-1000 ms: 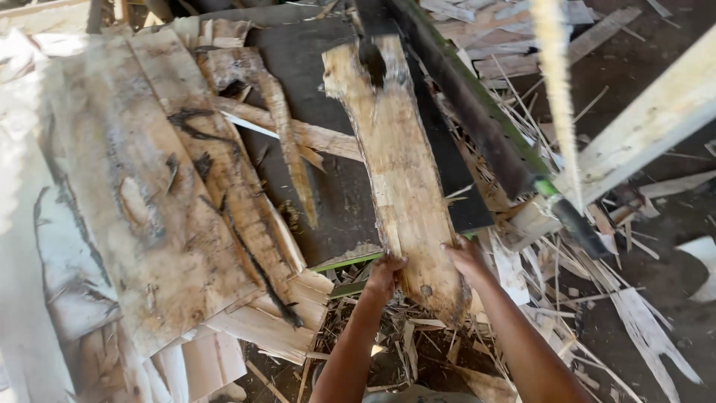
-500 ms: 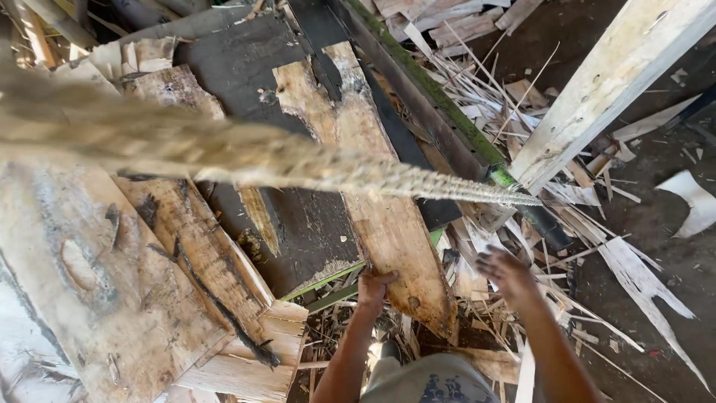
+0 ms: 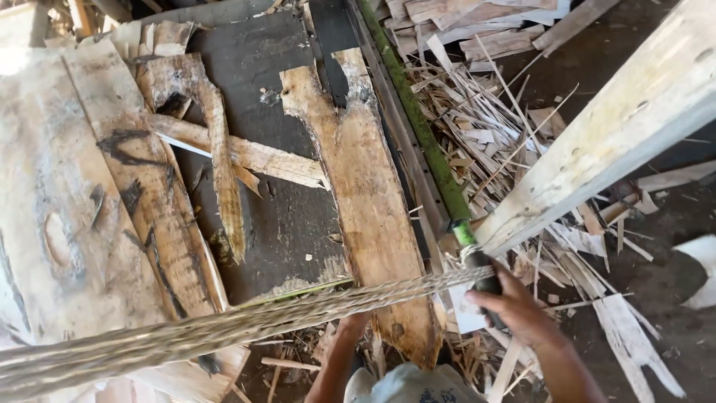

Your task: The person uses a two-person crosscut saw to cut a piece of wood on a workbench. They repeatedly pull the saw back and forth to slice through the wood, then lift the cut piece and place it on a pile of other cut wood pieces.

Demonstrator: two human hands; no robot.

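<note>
Since half a second ago, the right hand (image 3: 514, 310) has moved from open air beside the long veneer strip (image 3: 365, 201) onto the dark handle (image 3: 485, 280) at the near end of the green pole (image 3: 418, 127), and its fingers now curl around that handle. Blurred across the view, a thick twisted rope (image 3: 246, 325) has dropped lower and now runs from the near left corner up to the handle. Left of the pole, the veneer strip lies on a dark flat bed (image 3: 283, 216), with its near end just beside the left hand (image 3: 352, 326). That hand sits at the strip's near edge, partly behind the rope; whether its fingers grip the wood I cannot tell. Farther left of the pole lie broad pale veneer sheets (image 3: 82, 216) and a narrow crossed strip (image 3: 246, 153). Right of the pole are heaped wood splinters (image 3: 507, 127) and a pale slanting beam (image 3: 611, 127), whose lower end comes close to the handle.
</note>
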